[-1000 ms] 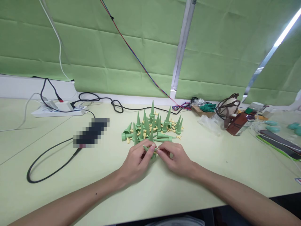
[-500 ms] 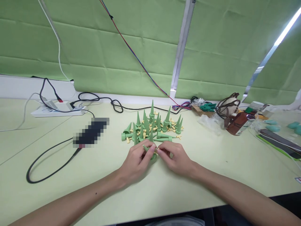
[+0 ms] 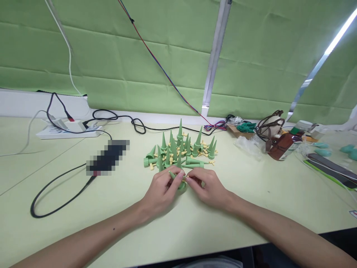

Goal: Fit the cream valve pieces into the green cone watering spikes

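My left hand [image 3: 164, 186] is closed round a green plastic plant watering spike [image 3: 182, 185], its cone tip poking out toward the left and its wider end low between my hands. Facing it, my right hand [image 3: 208, 186] pinches a small yellow valve piece [image 3: 187, 177] against the spike's side. Fingers cover much of both parts, so how far the yellow piece sits in the spike cannot be made out. Just beyond my hands lies a cluster of green spikes [image 3: 198, 143], some upright and some on their sides, with yellow valve pieces [image 3: 152, 166] scattered among them.
At left are a dark blurred-out device [image 3: 108, 158] with a looping black cable [image 3: 33, 201] and a white power strip [image 3: 69, 132]. On the right stand a tilted brown bottle [image 3: 286, 145], clear plastic wrap [image 3: 251, 147] and a bag with brown straps [image 3: 270, 126].
Hardly anything differs. Both hands keep the same place and grip, and the spike in my left hand has shifted very slightly.
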A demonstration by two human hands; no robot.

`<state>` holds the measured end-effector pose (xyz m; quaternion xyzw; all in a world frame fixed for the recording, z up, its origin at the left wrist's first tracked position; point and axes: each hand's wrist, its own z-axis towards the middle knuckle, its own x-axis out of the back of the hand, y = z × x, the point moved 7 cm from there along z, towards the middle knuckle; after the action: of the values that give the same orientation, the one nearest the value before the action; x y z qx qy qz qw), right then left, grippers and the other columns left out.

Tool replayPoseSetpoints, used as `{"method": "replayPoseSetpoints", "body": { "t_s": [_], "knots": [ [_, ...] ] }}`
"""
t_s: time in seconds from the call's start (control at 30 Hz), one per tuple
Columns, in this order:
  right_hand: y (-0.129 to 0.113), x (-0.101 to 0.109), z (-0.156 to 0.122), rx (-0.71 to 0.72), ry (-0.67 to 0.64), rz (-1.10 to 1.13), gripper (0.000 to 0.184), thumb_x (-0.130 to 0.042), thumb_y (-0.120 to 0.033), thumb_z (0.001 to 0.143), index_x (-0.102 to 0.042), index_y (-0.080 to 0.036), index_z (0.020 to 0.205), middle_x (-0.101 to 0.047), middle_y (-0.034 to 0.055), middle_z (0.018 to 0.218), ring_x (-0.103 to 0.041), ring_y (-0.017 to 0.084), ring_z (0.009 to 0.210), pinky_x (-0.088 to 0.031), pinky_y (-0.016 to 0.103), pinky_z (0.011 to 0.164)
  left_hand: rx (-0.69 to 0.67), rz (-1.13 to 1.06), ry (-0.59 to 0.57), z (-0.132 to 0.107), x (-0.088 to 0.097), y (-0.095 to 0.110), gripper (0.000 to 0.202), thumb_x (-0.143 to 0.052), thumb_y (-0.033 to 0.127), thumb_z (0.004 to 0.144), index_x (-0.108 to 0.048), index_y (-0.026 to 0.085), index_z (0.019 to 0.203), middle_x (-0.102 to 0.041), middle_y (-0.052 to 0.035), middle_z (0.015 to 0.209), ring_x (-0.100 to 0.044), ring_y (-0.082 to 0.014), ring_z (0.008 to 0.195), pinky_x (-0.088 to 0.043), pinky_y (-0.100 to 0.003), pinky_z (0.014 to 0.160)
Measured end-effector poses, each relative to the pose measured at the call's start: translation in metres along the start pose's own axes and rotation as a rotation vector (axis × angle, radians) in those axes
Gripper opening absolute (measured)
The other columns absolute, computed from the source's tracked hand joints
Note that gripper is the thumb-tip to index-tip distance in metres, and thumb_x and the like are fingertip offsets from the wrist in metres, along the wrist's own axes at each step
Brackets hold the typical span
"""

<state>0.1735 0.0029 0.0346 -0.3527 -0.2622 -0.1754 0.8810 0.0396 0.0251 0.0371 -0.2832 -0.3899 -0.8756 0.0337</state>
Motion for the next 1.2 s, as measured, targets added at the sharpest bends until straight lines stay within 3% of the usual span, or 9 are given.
{"method": "replayPoseSetpoints", "body": {
  "t_s": [0.5, 1.2],
  "knots": [
    [0.0009, -0.0012, 0.0009, -0.011, -0.017, 0.005, 0.023, -0.049, -0.023, 0.099, -0.056, -0.019, 0.078, -0.054, -0.0002, 0.066, -0.046, 0.012, 0.058, -0.037, 0.025, 0.056, 0.026, 0.003, -0.015, -0.0015, -0.0011, -0.0026, 0.029, -0.042, 0.029, 0.103, -0.060, 0.018, 0.083, -0.061, -0.0009, 0.077, -0.057, -0.0134, 0.071, -0.044, -0.025, 0.068],
    [0.0001, -0.0032, 0.0016, -0.016, -0.056, -0.004, 0.025, -0.049, -0.021, 0.098, -0.051, -0.020, 0.073, -0.051, -0.0018, 0.063, -0.044, 0.012, 0.057, -0.037, 0.025, 0.055, 0.022, 0.026, -0.010, -0.0019, -0.0027, -0.0066, 0.031, -0.043, 0.031, 0.103, -0.064, 0.017, 0.086, -0.068, -0.0022, 0.081, -0.063, -0.0140, 0.072, -0.049, -0.025, 0.067]
  ]
}}
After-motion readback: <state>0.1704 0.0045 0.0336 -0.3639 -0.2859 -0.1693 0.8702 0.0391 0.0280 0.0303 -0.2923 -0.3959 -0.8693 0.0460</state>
